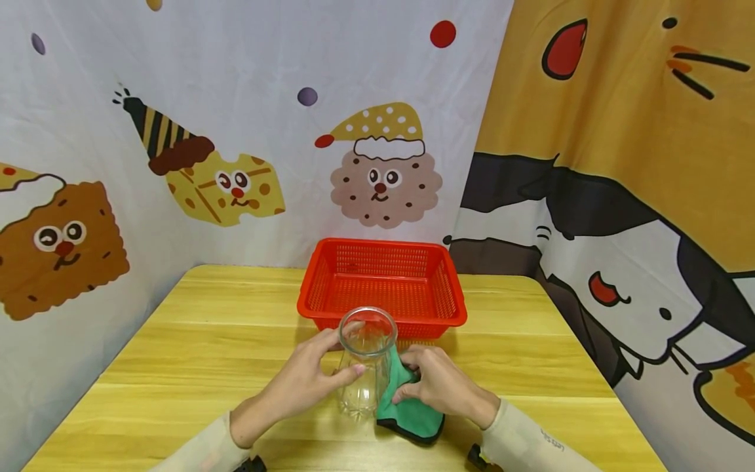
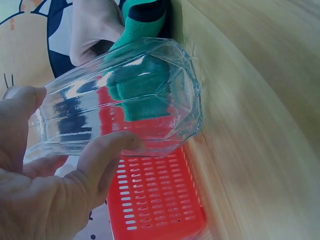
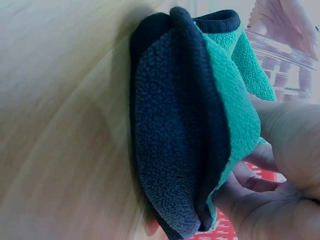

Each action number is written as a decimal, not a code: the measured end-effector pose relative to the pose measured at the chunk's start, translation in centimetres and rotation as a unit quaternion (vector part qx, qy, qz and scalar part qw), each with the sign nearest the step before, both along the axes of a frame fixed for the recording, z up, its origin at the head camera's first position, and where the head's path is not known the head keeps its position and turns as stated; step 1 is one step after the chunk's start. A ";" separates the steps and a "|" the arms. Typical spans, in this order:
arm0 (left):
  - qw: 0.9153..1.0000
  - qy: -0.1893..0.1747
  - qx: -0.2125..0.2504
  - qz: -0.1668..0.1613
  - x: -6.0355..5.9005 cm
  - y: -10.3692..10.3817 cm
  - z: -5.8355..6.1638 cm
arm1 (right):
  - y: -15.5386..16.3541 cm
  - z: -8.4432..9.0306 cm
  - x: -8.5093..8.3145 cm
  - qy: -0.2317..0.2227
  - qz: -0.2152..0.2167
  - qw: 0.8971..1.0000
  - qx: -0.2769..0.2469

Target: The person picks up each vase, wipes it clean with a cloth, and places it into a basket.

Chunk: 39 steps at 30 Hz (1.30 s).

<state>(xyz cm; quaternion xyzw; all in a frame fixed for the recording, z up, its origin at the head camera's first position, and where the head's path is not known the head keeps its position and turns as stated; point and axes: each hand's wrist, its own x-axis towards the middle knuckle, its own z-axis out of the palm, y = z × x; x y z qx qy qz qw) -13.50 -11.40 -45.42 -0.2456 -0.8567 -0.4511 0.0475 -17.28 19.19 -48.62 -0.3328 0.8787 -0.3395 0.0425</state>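
Observation:
A clear glass vase (image 1: 358, 383) with a wide round rim stands at the middle front. My left hand (image 1: 301, 377) grips it from the left, thumb along the near side. The left wrist view shows the vase's faceted wall (image 2: 80, 107) and angular base; whether the base touches the table, I cannot tell. A green cloth (image 1: 415, 416) with black edging lies against the vase's right side. My right hand (image 1: 445, 387) pinches that cloth. In the right wrist view the dark grey underside (image 3: 167, 130) of the folded cloth hangs close to the wood.
Just behind the vase, a red perforated plastic basket (image 1: 460, 308) sits on the wood-grain table (image 1: 224, 321). Cartoon-printed curtains (image 1: 248, 118) hang behind the table and along both sides.

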 end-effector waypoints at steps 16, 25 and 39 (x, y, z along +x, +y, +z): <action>1.000 0.002 -0.002 0.003 0.1 0.1 0.0 | 0.1 -0.1 0.3 -0.004 -0.007 1.000 -0.024; 1.000 0.002 -0.002 0.003 0.1 0.0 -0.1 | 0.0 0.5 0.3 0.012 -0.009 0.999 -0.036; 1.000 0.002 0.001 0.000 0.2 0.1 0.2 | -0.3 2.0 0.6 0.034 -0.014 0.998 -0.055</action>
